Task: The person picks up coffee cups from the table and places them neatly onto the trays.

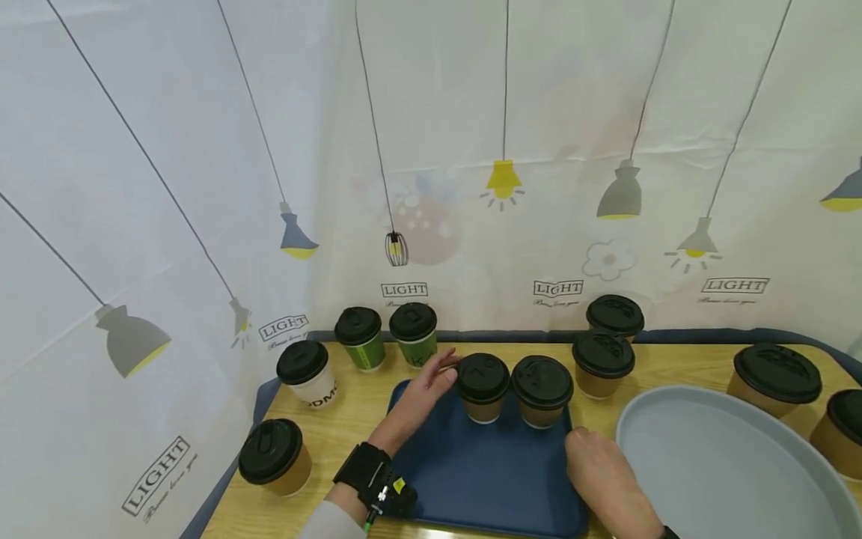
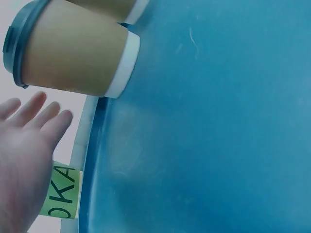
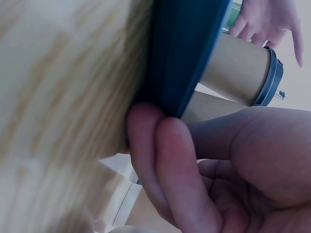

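Observation:
A dark blue rectangular tray (image 1: 485,479) lies on the wooden table, with two brown paper cups with black lids (image 1: 483,389) (image 1: 541,393) standing side by side on its far part. My left hand (image 1: 426,393) reaches over the tray's left side, fingers extended beside the left cup. In the left wrist view, those fingertips are close to that cup's lid, and nothing is in the palm. At the tray's right edge, my right hand (image 1: 599,468) pinches the rim; the right wrist view shows curled fingers (image 3: 175,155) at its underside.
Beyond the tray's left side stand two green lidded cups (image 1: 367,352) (image 1: 416,348), a white one (image 1: 316,385) and a brown one (image 1: 286,468). Several brown lidded cups (image 1: 599,378) stand at the right, around a large light-grey round tray (image 1: 727,464). A printed cloth (image 1: 458,97) hangs behind.

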`<state>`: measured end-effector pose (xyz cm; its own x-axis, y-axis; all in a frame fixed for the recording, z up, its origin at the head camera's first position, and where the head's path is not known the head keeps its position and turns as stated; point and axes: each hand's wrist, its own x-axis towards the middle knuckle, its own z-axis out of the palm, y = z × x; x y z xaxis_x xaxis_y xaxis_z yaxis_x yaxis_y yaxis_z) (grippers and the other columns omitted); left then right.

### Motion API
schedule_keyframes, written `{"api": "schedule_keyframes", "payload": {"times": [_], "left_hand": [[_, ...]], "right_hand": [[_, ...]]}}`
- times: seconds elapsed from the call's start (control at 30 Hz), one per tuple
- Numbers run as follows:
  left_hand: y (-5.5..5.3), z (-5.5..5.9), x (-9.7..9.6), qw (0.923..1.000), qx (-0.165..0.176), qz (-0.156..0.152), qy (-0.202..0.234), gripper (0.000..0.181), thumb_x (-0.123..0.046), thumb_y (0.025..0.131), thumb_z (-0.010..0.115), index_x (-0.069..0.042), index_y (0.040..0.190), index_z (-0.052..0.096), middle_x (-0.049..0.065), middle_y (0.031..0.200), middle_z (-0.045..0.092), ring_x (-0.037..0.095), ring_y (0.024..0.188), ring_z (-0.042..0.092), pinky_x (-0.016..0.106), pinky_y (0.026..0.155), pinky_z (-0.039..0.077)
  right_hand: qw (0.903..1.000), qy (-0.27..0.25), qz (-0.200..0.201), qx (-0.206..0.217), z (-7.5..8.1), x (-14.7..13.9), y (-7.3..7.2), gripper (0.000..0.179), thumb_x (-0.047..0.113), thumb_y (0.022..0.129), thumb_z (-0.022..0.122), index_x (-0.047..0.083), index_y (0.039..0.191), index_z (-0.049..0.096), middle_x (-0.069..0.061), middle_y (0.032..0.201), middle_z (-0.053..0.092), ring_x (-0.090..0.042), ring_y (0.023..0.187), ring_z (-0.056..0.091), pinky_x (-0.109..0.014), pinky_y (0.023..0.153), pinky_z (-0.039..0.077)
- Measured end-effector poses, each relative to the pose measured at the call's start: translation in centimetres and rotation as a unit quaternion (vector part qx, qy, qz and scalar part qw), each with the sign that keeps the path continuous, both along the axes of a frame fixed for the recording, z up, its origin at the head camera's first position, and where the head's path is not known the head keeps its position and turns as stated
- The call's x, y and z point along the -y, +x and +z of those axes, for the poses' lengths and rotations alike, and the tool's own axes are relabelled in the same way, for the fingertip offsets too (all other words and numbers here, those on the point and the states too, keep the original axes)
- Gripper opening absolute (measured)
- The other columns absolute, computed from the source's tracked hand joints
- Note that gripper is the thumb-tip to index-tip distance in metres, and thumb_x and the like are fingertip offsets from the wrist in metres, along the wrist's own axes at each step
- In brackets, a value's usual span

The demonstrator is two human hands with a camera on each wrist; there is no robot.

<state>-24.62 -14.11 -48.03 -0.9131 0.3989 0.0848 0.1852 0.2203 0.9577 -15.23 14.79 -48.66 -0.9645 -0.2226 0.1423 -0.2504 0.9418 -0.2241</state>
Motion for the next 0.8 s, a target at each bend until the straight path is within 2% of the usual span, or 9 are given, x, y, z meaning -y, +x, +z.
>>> {"api": "schedule_keyframes", "payload": {"times": [0.07, 0.13, 0.23, 0.3, 0.37, 0.47, 0.57, 0.67, 0.8], "left_hand": [[0.1, 0.0, -0.2, 0.9970, -0.042, 0.063, 0.018, 0.050, -0.033, 0.109, 0.053, -0.011, 0.154, 0.046, 0.012, 0.147, 0.056, 0.029, 0.138, 0.052, 0.048, 0.113, 0.043], [0.2, -0.1, -0.4, 0.9864, -0.081, 0.140, 0.028, 0.039, -0.026, 0.107, 0.060, -0.009, 0.142, 0.057, 0.009, 0.133, 0.065, 0.025, 0.125, 0.061, 0.042, 0.105, 0.050], [0.1, -0.3, -0.4, 0.9594, -0.120, 0.252, 0.039, 0.032, -0.023, 0.103, 0.066, -0.005, 0.129, 0.063, 0.008, 0.120, 0.068, 0.024, 0.112, 0.065, 0.038, 0.096, 0.054], [0.0, -0.4, -0.4, 0.9396, -0.137, 0.309, 0.057, 0.035, -0.022, 0.101, 0.070, -0.002, 0.128, 0.060, 0.012, 0.120, 0.064, 0.028, 0.112, 0.063, 0.042, 0.097, 0.053], [-0.3, -0.5, -0.6, 0.9225, -0.145, 0.351, 0.069, 0.044, -0.022, 0.099, 0.072, 0.000, 0.132, 0.055, 0.017, 0.125, 0.059, 0.033, 0.117, 0.058, 0.048, 0.099, 0.050], [-0.6, -0.4, -0.8, 0.9061, -0.135, 0.394, 0.074, 0.059, -0.022, 0.095, 0.077, 0.001, 0.140, 0.047, 0.022, 0.134, 0.050, 0.038, 0.126, 0.050, 0.054, 0.105, 0.045], [-0.8, -0.6, -1.0, 0.8984, -0.108, 0.421, 0.059, 0.071, -0.023, 0.091, 0.080, 0.001, 0.146, 0.042, 0.023, 0.140, 0.046, 0.039, 0.133, 0.045, 0.055, 0.109, 0.042], [-1.1, -0.8, -1.1, 0.8971, -0.086, 0.432, 0.041, 0.079, -0.025, 0.089, 0.082, 0.003, 0.150, 0.040, 0.025, 0.145, 0.043, 0.041, 0.138, 0.042, 0.055, 0.112, 0.041], [-1.5, -1.0, -1.0, 0.9022, -0.068, 0.425, 0.029, 0.087, -0.029, 0.088, 0.083, 0.004, 0.154, 0.036, 0.027, 0.150, 0.041, 0.043, 0.141, 0.039, 0.058, 0.113, 0.039]], "right_hand": [[0.9999, 0.002, 0.000, 0.013, 0.1, -0.1, 0.0, 0.019, -0.011, 0.082, 0.063, 0.002, 0.069, 0.059, -0.012, 0.067, 0.056, -0.035, 0.060, 0.062, -0.049, 0.056, 0.055], [0.9999, 0.000, -0.001, 0.016, 0.1, -0.1, -0.1, 0.019, -0.010, 0.082, 0.064, 0.002, 0.069, 0.060, -0.012, 0.067, 0.057, -0.035, 0.061, 0.062, -0.049, 0.056, 0.055], [0.9998, 0.000, -0.002, 0.020, 0.2, 0.0, -0.1, 0.017, -0.010, 0.082, 0.064, 0.001, 0.070, 0.060, -0.012, 0.068, 0.057, -0.035, 0.062, 0.063, -0.050, 0.056, 0.055], [0.9999, 0.000, -0.001, 0.017, 0.2, 0.0, -0.1, 0.017, -0.010, 0.082, 0.064, 0.001, 0.070, 0.060, -0.012, 0.068, 0.058, -0.036, 0.062, 0.063, -0.050, 0.056, 0.055], [0.9998, 0.000, -0.002, 0.019, 0.2, -0.1, -0.1, 0.017, -0.010, 0.082, 0.064, 0.001, 0.070, 0.060, -0.012, 0.068, 0.057, -0.036, 0.062, 0.063, -0.050, 0.056, 0.055], [0.9995, 0.001, -0.004, 0.033, 0.1, -0.1, -0.2, 0.018, -0.010, 0.082, 0.064, 0.002, 0.070, 0.059, -0.011, 0.067, 0.056, -0.035, 0.062, 0.062, -0.050, 0.057, 0.055], [0.9989, 0.002, -0.002, 0.046, 0.1, -0.1, -0.3, 0.018, -0.010, 0.083, 0.064, 0.002, 0.070, 0.059, -0.011, 0.068, 0.056, -0.034, 0.062, 0.062, -0.049, 0.057, 0.055], [0.9987, 0.002, -0.003, 0.050, 0.1, 0.1, -0.3, 0.018, -0.010, 0.083, 0.065, 0.002, 0.070, 0.059, -0.011, 0.068, 0.055, -0.033, 0.062, 0.062, -0.049, 0.058, 0.055], [0.9989, 0.006, -0.007, 0.045, 0.0, 0.1, -0.3, 0.017, -0.009, 0.082, 0.065, 0.001, 0.071, 0.059, -0.011, 0.069, 0.056, -0.034, 0.063, 0.063, -0.049, 0.058, 0.055]]}}
